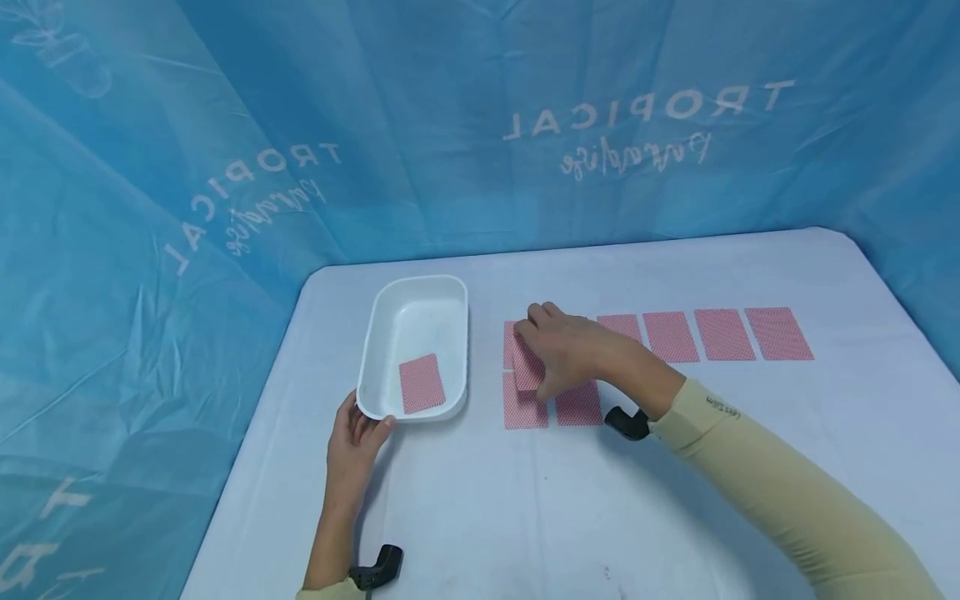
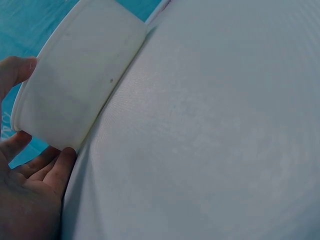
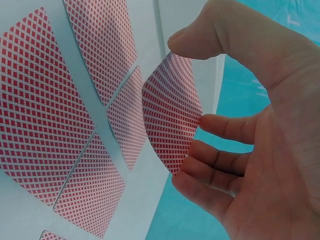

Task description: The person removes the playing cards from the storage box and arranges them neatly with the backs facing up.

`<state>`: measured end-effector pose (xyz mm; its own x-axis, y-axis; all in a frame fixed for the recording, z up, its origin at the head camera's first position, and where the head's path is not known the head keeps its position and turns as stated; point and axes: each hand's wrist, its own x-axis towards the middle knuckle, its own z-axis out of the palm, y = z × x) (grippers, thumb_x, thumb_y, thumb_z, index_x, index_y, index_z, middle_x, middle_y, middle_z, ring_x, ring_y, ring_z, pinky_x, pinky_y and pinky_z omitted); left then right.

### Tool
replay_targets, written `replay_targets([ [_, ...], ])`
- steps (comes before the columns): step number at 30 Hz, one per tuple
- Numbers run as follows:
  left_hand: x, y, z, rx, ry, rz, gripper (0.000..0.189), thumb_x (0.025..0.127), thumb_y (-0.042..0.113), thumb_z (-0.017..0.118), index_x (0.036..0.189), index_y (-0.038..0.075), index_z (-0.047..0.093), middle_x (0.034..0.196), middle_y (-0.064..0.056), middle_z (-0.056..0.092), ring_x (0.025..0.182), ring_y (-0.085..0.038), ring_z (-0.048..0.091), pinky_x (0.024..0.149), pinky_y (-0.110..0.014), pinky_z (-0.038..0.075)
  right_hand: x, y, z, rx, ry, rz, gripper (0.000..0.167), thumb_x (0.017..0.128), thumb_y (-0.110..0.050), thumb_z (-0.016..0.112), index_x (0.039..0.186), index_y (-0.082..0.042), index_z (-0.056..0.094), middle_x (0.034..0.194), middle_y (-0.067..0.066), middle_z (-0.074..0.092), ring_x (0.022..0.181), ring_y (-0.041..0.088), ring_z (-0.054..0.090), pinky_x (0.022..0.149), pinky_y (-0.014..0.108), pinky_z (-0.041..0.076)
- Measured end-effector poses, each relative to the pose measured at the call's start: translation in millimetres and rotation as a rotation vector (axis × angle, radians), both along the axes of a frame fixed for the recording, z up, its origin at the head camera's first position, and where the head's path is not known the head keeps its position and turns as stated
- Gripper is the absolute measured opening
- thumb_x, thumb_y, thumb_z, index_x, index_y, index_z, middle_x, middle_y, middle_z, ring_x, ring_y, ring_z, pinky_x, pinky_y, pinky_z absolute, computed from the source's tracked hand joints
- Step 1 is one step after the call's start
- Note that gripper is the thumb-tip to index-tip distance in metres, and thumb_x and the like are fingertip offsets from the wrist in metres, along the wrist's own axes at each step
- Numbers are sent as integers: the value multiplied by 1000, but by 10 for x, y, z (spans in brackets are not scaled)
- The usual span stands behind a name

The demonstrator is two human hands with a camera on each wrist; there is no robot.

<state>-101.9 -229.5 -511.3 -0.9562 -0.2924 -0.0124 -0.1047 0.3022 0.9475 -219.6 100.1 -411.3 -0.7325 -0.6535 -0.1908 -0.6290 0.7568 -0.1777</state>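
My right hand (image 1: 573, 346) pinches a playing card (image 3: 172, 115) between thumb and fingertips, and the card bows along its length. It is held above other red-patterned cards lying face down on the table, two of them in the near row, a left card (image 1: 525, 412) and a right card (image 1: 579, 406). Part of the far row is hidden behind this hand. At the near left corner of a white plastic tub (image 1: 412, 292), my left hand (image 1: 356, 446) grips the rim, thumb on top and fingers against the outer wall. One card (image 1: 422, 384) lies inside the tub.
The far row of cards runs rightward, ending with a card (image 1: 780, 333) toward the table's right side. A white cloth covers the table (image 1: 480, 517). Blue printed sheets (image 1: 450, 125) hang behind and at the sides. Both wrists carry black devices.
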Motion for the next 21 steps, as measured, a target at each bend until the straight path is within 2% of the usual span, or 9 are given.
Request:
replay_targets([
  [7, 3, -3, -1, 20, 2, -9, 77, 84, 32, 76, 148, 20, 34, 146, -3, 41, 133, -20, 41, 96, -17, 41, 13, 57, -6, 11, 9, -7, 86, 65, -46, 76, 135, -8, 44, 110, 3, 41, 101, 20, 38, 75, 33, 50],
  [14, 13, 6, 31, 33, 5, -14, 77, 85, 30, 75, 149, 18, 32, 147, -7, 38, 134, -24, 39, 97, -17, 39, 20, 161, -14, -20, 27, 0, 81, 66, -49, 75, 129, -6, 47, 103, 3, 40, 96, 20, 38, 72, 32, 48],
  [21, 19, 3, 30, 28, 4, -20, 77, 85, 29, 75, 148, 18, 32, 147, -7, 39, 134, -24, 40, 98, -19, 40, 44, 294, -58, 0, 43, -21, 81, 66, -45, 77, 131, -6, 47, 107, 4, 42, 100, 21, 40, 75, 34, 50],
])
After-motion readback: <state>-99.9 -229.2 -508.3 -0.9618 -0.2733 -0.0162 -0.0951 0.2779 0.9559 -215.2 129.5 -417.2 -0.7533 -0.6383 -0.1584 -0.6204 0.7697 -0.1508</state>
